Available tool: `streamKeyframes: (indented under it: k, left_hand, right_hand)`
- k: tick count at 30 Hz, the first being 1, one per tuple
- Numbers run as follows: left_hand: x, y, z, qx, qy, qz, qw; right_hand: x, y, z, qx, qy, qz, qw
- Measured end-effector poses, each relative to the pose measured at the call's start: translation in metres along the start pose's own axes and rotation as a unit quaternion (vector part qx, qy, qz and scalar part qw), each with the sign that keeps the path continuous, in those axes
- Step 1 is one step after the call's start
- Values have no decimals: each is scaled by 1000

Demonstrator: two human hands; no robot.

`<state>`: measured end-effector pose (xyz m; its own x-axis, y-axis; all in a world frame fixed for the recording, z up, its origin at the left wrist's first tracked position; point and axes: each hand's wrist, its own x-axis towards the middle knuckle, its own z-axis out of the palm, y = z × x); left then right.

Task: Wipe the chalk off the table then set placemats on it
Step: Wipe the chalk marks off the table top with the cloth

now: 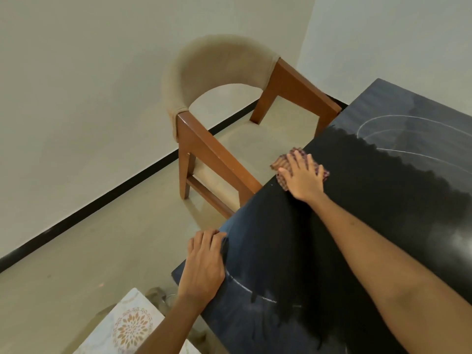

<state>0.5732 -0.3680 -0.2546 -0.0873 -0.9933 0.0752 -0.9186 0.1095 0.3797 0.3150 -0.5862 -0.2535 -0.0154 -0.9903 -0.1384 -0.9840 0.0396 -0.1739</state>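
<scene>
A black table [370,205] fills the right side, with a dark wiped band across its middle. White chalk curves [388,121] remain at the far end, and a short chalk arc [245,287] lies near the front left corner. My right hand [302,176] lies flat, fingers spread, pressing a red checked cloth [281,163] on the table's left edge. My left hand [204,261] grips the table's left edge near the front corner, fingers curled over it.
A wooden chair [219,139] with a beige curved back and seat stands against the table's left side. A patterned cushion or seat [132,325] shows at the bottom left. Beige floor meets white walls along a black skirting.
</scene>
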Motion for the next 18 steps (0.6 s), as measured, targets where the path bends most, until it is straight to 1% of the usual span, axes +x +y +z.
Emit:
streamKeyframes:
  k: [3,6,8,9,10,12,14,15,16,18]
  left_hand:
    - [0,2,-1,-3,24,8,1000]
    - [-1,1,-2,-38,74,19,996]
    - [-4,-2,-4,-100,116,31,988]
    - [-7,-4,-6,-151,134,27,979]
    - [-8,-4,-8,-211,152,4,965]
    - [-14,-6,-16,-312,198,-81,926]
    - [-24,-13,-23,-364,243,-153,886]
    - [-31,-19,-24,-375,255,-169,875]
    - [-41,-25,-26,-378,257,-173,872]
    - [-61,-39,-30,-368,242,-165,882]
  right_hand:
    - [-5,-7,3,0,2,13,1000]
    - [-43,-31,11,-13,6,-24,1000]
    - [-85,-60,22,-28,3,-69,997]
    - [-110,-76,27,-31,0,-93,995]
    - [-134,-91,32,-33,-2,-117,993]
    - [-184,-125,44,-37,-6,-167,985]
    - [-227,-156,55,-43,-4,-212,976]
    - [-244,-168,61,-50,-4,-233,971]
    - [-258,-179,66,-60,-4,-252,966]
    - [-274,-189,70,-77,-4,-282,956]
